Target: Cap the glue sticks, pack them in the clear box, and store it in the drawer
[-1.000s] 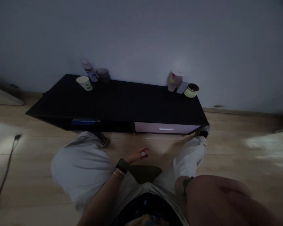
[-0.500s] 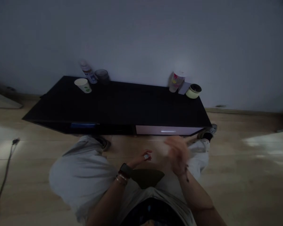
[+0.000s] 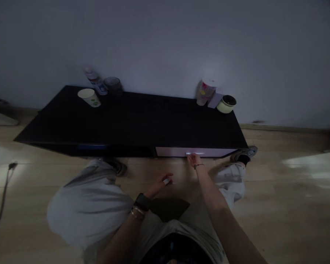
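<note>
My right hand [image 3: 194, 160] is stretched forward to the white drawer front [image 3: 169, 151] of a low black cabinet. Its fingers are curled at the light metal handle [image 3: 199, 153], covering the handle's left part. The drawer front lies flush with the cabinet. My left hand [image 3: 162, 183] hovers over the floor between my knees, fingers bent around a small whitish object [image 3: 166, 181], too small and dim to name.
On the black cabinet top [image 3: 143, 119] stand a paper cup [image 3: 89, 98], a spray can [image 3: 97, 83] and a dark cup [image 3: 113, 85] at left. A clear patterned cup [image 3: 206, 91], a pale box [image 3: 215, 99] and a cream pot [image 3: 226, 104] stand at right. A cable [image 3: 5, 198] lies on the floor.
My right hand has moved forward and left from above my right knee to the drawer handle. My left hand still holds the small whitish object. The view has shifted slightly.
</note>
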The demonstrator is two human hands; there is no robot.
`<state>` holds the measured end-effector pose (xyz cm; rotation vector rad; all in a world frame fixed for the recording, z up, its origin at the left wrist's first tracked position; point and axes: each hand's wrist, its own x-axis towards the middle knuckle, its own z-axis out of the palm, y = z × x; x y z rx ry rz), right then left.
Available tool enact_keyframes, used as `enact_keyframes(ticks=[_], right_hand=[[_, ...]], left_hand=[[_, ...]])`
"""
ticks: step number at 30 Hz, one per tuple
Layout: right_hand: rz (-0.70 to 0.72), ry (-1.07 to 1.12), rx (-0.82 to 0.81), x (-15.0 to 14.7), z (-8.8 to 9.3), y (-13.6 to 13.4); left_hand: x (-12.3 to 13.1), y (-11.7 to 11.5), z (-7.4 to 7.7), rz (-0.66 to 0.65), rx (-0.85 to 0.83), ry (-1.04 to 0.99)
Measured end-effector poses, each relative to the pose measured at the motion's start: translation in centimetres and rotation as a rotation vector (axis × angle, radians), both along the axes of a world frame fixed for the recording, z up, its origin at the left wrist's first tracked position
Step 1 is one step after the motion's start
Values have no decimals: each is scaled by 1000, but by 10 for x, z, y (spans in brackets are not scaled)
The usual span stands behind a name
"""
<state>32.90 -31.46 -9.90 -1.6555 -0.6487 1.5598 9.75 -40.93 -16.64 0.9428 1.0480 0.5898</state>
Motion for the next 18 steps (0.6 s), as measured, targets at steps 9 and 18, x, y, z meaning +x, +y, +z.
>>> enact_keyframes(ticks=[9, 18], right_hand=[[-141, 70, -130, 5, -41, -14], [531, 220, -111, 29, -18, -81]], left_hand=[[-4, 7, 29, 125, 129, 58], [1, 5, 68, -178, 189, 83]])
